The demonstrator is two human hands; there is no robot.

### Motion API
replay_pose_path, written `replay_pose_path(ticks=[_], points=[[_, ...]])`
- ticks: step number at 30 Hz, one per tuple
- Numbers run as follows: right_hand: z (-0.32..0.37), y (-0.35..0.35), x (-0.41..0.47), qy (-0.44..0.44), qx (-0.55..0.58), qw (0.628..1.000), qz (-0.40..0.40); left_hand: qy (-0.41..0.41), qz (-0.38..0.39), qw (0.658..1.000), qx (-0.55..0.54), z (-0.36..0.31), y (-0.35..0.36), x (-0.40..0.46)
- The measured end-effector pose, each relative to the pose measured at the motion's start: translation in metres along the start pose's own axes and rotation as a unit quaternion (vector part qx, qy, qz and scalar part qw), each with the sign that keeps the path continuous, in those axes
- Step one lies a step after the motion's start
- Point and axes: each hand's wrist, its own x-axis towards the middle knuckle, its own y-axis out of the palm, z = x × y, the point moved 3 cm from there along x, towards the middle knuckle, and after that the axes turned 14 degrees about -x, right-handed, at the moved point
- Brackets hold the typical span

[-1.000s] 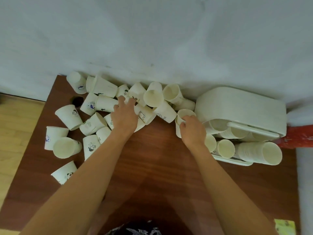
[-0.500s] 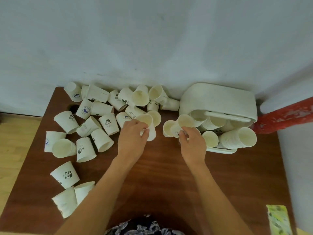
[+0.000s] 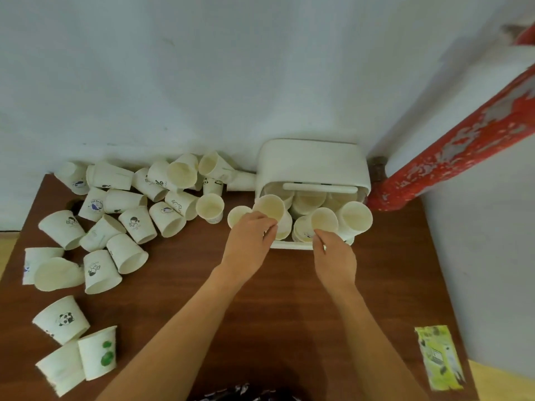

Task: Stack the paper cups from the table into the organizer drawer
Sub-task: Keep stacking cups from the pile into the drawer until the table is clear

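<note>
A: What is the biggest thing under the hands?

B: The brown table (image 3: 289, 299). Both forearms reach across it, and a white wall (image 3: 231, 68) rises just past the fingertips.

A: And the organizer?

B: The white organizer drawer (image 3: 314, 163) stands right ahead of both hands, against the wall. Its pulled-out tray (image 3: 292, 245) touches the table directly in front of the knuckles, filled with cups lying on their sides, mouths toward the person.

A: The loose paper cups (image 3: 127, 215)?

B: Mostly tipped over in a scatter well out to the left of the left hand, with a few more nearer the left elbow.

A: What is the left hand (image 3: 249, 241) doing?

B: Its fingers are curled around a held cup (image 3: 270, 208), mouth open toward the camera, at the tray's left end. Another cup (image 3: 237, 215) sits just left of the fingers.

A: The right hand (image 3: 335, 256)?

B: Fingers drawn together, pinching the lower rim of a stacked cup (image 3: 324, 222) in the tray.

A: Anything smaller?

B: A green packet (image 3: 440, 357) lies on the table, out beyond the right forearm.
</note>
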Motion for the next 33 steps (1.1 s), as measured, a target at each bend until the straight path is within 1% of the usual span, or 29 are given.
replay_pose_path(ticks=[4,10,16,19,22,25,27,29,33], points=[[-0.012,0.011,0.013,-0.02,-0.012,0.999,0.023,-0.024,0.028,0.998,0.043,0.006,0.027,0.009],[-0.019,0.039,0.029,-0.1,-0.069,0.99,0.073,-0.072,0.078,0.987,0.122,0.02,0.057,0.021],[-0.023,0.056,0.049,-0.113,-0.122,0.979,0.116,-0.094,0.123,0.971,0.184,0.037,0.076,0.03],[-0.025,0.062,0.055,-0.11,-0.128,0.976,0.139,-0.103,0.13,0.969,0.183,0.041,0.081,0.032],[-0.023,0.061,0.053,-0.113,-0.125,0.979,0.114,-0.086,0.109,0.982,0.132,0.038,0.079,0.031],[-0.017,0.056,0.04,-0.094,-0.067,0.991,0.061,-0.088,0.051,0.993,0.064,0.036,0.059,0.023],[-0.006,0.055,0.03,-0.09,-0.034,0.994,0.046,-0.1,0.014,0.993,0.054,0.043,0.039,0.016],[0.011,0.058,0.022,-0.11,-0.019,0.993,0.049,-0.116,-0.01,0.991,0.068,0.057,0.017,0.009],[0.055,0.069,0.014,-0.173,0.005,0.981,0.085,-0.156,-0.048,0.983,0.08,0.092,-0.023,0.0]])
